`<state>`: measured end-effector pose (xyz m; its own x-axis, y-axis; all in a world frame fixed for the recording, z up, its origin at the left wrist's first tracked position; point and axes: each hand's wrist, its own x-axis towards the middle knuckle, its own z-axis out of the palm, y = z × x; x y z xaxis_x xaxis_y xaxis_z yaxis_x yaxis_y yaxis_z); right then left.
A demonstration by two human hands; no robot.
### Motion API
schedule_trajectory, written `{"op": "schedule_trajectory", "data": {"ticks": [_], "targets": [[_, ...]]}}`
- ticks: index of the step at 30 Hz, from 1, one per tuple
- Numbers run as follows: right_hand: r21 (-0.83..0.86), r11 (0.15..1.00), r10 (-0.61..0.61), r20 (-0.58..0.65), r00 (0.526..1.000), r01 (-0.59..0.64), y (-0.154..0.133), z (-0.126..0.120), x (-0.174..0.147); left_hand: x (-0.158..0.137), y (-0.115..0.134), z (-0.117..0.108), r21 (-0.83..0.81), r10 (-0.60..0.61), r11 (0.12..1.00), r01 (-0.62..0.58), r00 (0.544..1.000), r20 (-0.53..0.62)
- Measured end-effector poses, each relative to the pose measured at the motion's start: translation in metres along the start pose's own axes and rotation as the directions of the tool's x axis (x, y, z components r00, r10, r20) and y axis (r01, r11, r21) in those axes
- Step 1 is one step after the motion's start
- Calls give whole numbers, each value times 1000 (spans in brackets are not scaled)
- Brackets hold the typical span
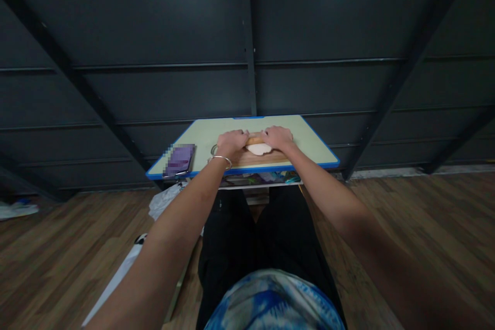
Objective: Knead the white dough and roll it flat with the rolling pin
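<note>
A wooden rolling pin [255, 141] lies crosswise over a flat piece of white dough [259, 149]. My left hand [232, 141] is closed over the pin's left end, and my right hand [278, 137] is closed over its right end. Under the dough is a wooden board [247, 160], partly covered by my hands and wrists. The board rests on a small pale-green table [317, 147] with a blue edge. A metal ring handle [213, 149] shows just left of my left wrist; what it belongs to is hidden.
A purple item [179, 160], partly blurred out, lies at the table's left side. Beneath the tabletop, a shelf [263, 181] holds assorted small things. A whitish plastic bag [164, 200] hangs at the lower left. Dark metal panels [166, 20] stand behind the table.
</note>
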<state>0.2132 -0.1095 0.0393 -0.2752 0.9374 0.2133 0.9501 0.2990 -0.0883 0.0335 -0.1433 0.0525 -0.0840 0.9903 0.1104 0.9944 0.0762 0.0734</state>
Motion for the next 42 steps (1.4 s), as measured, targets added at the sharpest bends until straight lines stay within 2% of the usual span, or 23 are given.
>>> {"op": "schedule_trajectory", "data": {"ticks": [4,42], "targets": [[-7,1000,3,14,1000,-3,-1,-3,-3,-1,0,1,28,29,999,-28,999,-29],[0,1000,5,-19,1000,-5,-2,0,-2,1,-3,5,-6,8,1000,-8,999,-52]]}}
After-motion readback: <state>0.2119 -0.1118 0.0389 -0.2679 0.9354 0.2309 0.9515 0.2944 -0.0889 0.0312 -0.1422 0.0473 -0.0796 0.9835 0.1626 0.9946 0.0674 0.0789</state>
